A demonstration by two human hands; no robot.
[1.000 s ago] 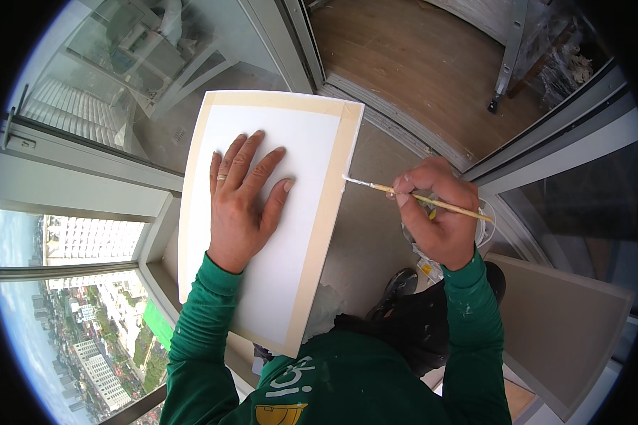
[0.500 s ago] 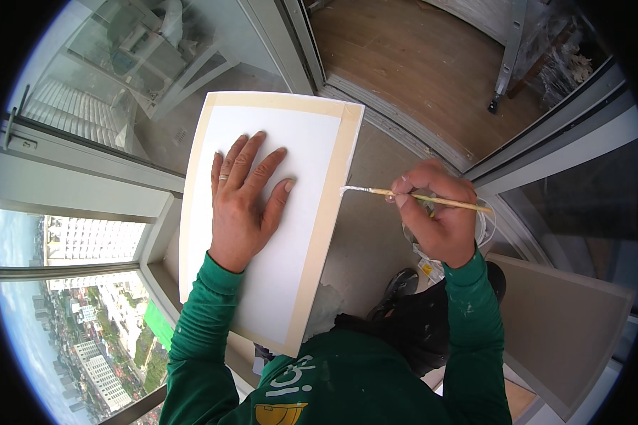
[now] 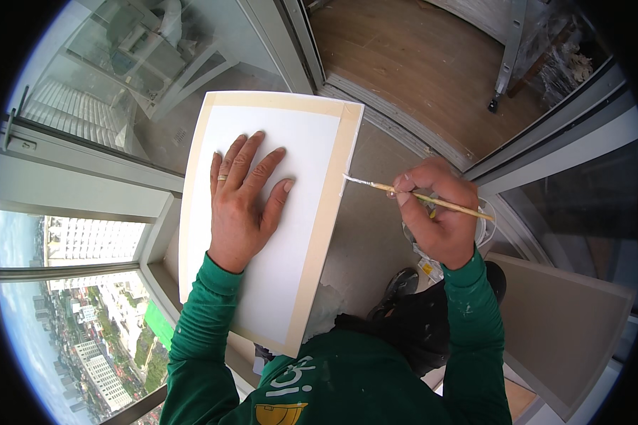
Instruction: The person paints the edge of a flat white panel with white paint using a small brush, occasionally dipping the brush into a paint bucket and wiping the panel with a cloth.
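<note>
A white panel (image 3: 276, 276) with a cream border along its edges lies tilted before me. My left hand (image 3: 248, 191) rests flat on its white middle, fingers spread, a ring on one finger. My right hand (image 3: 439, 209) pinches a thin wooden paintbrush (image 3: 450, 205) between thumb and fingers. The brush's white-coated tip touches the panel's right edge, in its upper half. Some white paint shows along that edge. What holds the panel up from below is mostly hidden.
Behind my right hand stands a partly hidden clear container (image 3: 486, 225) on the floor. A flat grey-brown panel (image 3: 563, 319) leans at the right. Sliding door tracks (image 3: 397, 127) and a wood floor (image 3: 404, 49) lie ahead; windows (image 3: 71, 340) are on the left.
The brush tip has moved a little way up along the panel's right edge, and the brush tilts more. My left hand and the panel have stayed in place.
</note>
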